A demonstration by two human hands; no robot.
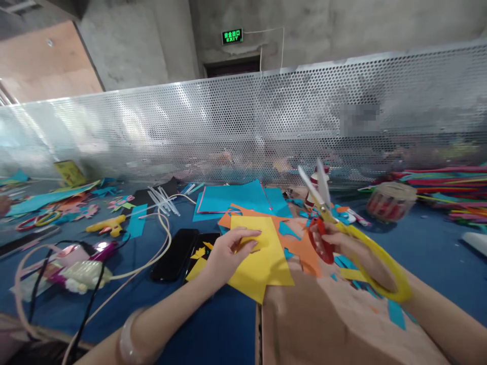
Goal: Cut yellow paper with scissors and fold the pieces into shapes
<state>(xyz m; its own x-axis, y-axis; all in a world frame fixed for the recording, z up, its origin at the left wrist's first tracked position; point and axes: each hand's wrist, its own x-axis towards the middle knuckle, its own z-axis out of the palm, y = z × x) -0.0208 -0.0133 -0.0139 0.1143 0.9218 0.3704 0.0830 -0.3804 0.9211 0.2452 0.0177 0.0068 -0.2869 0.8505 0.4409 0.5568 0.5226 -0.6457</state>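
Observation:
My left hand [227,256] is over a yellow sheet of paper [274,263], its thumb and index finger stretched out with a gap between them. Yellow paper shows through that gap; no held object is visible in it. A pair of scissors [323,207] with one red and one yellow handle loop is in my right hand [352,247], raised above the table. Its blades are spread and point up and away. Beneath the yellow paper lie orange paper [310,253] with cut edges and blue sheets [232,196] farther back.
Two phones [175,253] lie left of the yellow paper. Farther left are a yellow glue gun [107,226], glue sticks [164,201] and looping cables [167,238]. A clear round tub [391,201] and coloured pipe cleaners [452,185] stand right. A perforated metal panel [228,126] borders the back.

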